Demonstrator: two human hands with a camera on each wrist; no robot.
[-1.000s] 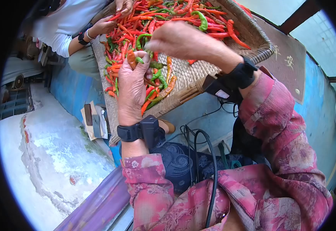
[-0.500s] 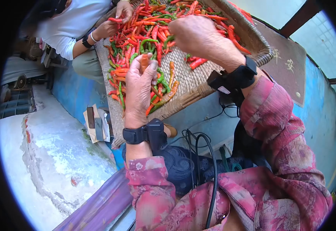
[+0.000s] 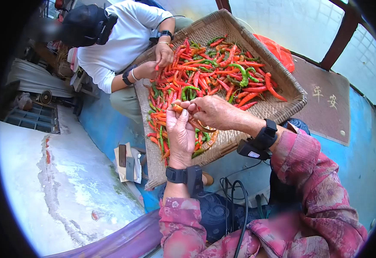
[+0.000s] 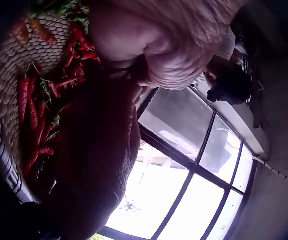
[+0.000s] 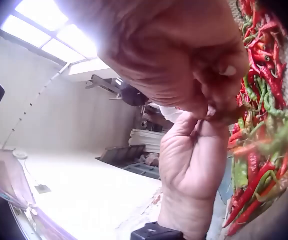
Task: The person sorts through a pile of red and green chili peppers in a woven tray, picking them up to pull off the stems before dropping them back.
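Note:
Palm turned up, my left hand point(image 3: 180, 133) holds an orange chili pepper point(image 3: 178, 108) between thumb and fingers. A dark reddish-brown chili pepper point(image 3: 201, 126) sticks out between the two hands. My right hand point(image 3: 217, 112) has come up against the left fingertips, its thumb and fingers curled. In the right wrist view, a brownish chili pepper point(image 5: 230, 116) shows at the right fingers, where both hands meet; the pinch itself is partly hidden. Below lies a woven basket tray point(image 3: 276, 109) with heaps of red, orange and green chili peppers point(image 3: 205, 77).
Across the tray's far left corner, another person point(image 3: 115, 47) in a white top works with both hands point(image 3: 164, 53) among the peppers. A red plastic bag point(image 3: 278, 51) lies behind the tray. Black cables point(image 3: 239, 189) hang by my lap; a phone point(image 3: 122, 155) rests on papers at left.
My right hand carried a green chili pepper over the heap, let it go and came back to my left hand. The head view has shifted, showing more of the tray and the other person.

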